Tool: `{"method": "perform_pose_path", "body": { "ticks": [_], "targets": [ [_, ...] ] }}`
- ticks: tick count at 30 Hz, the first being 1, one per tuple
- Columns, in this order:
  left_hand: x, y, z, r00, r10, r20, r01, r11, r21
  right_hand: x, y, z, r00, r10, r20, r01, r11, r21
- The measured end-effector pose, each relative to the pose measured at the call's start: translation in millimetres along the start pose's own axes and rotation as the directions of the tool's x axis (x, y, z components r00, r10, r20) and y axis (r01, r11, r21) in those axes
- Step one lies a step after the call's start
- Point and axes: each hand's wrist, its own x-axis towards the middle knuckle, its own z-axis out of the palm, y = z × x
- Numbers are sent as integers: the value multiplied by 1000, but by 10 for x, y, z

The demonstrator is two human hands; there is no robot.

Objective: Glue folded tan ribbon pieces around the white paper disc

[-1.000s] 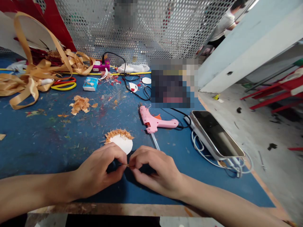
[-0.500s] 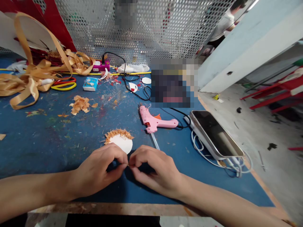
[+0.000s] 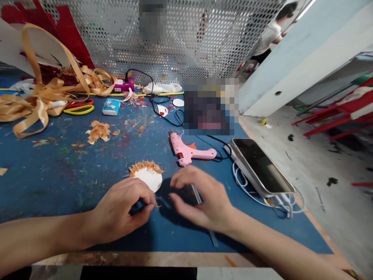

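Observation:
My left hand (image 3: 125, 206) pinches a small piece of tan ribbon (image 3: 157, 205) between thumb and forefinger. Thumb and fingers apart, my right hand (image 3: 201, 198) hovers over the glue stick (image 3: 213, 238) and holds nothing. Just beyond my left hand lies a white oval disc (image 3: 150, 179) whose far edge carries a fringe of tan ribbon bits (image 3: 145, 167). The pink glue gun (image 3: 192, 151) rests on its side past my right fingers, with the clear stick running from its back end toward me.
A pile of cut ribbon pieces (image 3: 99, 132) is at centre left. Behind it are a blue box (image 3: 111, 106), scissors (image 3: 78, 108) and looped ribbon (image 3: 35, 105). A phone (image 3: 262, 165) with white cables lies at right. Perforated metal (image 3: 116, 35) stands behind the table.
My right hand has let go of the ribbon piece, opened and moved right and slightly up. My left hand keeps its pinch in nearly the same place.

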Motion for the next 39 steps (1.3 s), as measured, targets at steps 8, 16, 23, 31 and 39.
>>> {"method": "perform_pose_path", "body": {
  "ticks": [8,16,23,31,39],
  "targets": [
    [-18,-46,-99,980,171,98,-180,979,93,15,677,-353,950,304,74,-194,758,-622],
    [-55,-208,-199,956,181,233,-235,944,233,35,670,-384,950,308,50,-206,740,-640],
    [-84,-251,-213,950,161,268,-220,953,206,-1,497,-554,992,96,-76,-113,956,-272],
    [-45,-237,-197,958,205,201,-249,942,227,-121,447,-360,1000,6,-30,-18,921,-389],
    [-18,-225,-209,955,193,224,-237,953,189,-138,442,-322,1000,22,3,-17,872,-489]
  ]
}}
